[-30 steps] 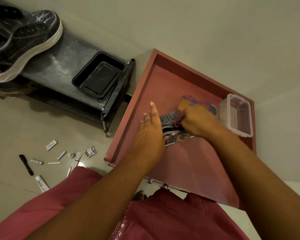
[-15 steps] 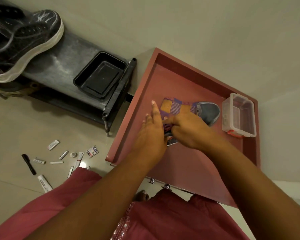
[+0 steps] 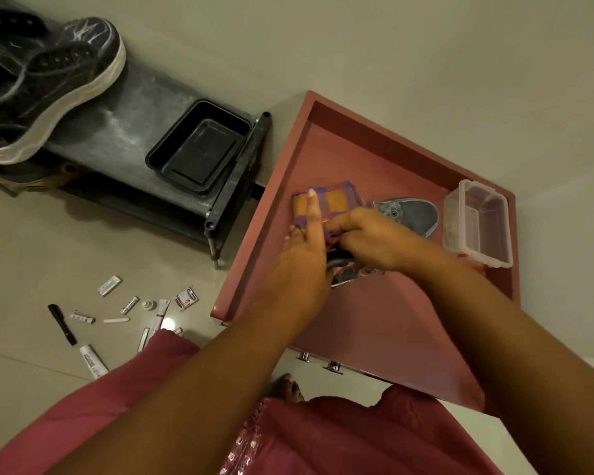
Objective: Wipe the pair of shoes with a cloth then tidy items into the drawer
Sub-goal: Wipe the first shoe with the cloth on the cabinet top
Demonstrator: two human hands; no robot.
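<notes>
The grey shoe (image 3: 413,214) lies on its side in the open red drawer (image 3: 384,323), toe toward the clear plastic tub (image 3: 477,222) at the right wall. I have the checked purple-and-orange cloth (image 3: 336,197) laid over the shoe's heel end. My left hand (image 3: 302,258) lies on the cloth with its fingers straight, pressing rather than gripping. My right hand (image 3: 374,240) has its fingers curled, pinching the cloth against the shoe.

By my judgement I am in the wiping step, and only on this one shoe; I cannot tell whether a second of the same pair sits beneath my hands. A printed edge shows just under my wrists, but I cannot say what it is.

The tidying looks wholly undone. Small tubes and sachets (image 3: 131,303), a black marker (image 3: 61,323) and a white tube (image 3: 92,361) lie scattered on the floor tiles left of the drawer, well apart from it.

As for containers: the drawer holds the shoe, the cloth and the tub. The tub has its lid off; something small lies at its near end, too blurred to name. A black tray (image 3: 199,145) on the dark shoe rack (image 3: 127,108) holds nothing I can see. A black sneaker with a white sole (image 3: 48,84) rests at the rack's far left.
</notes>
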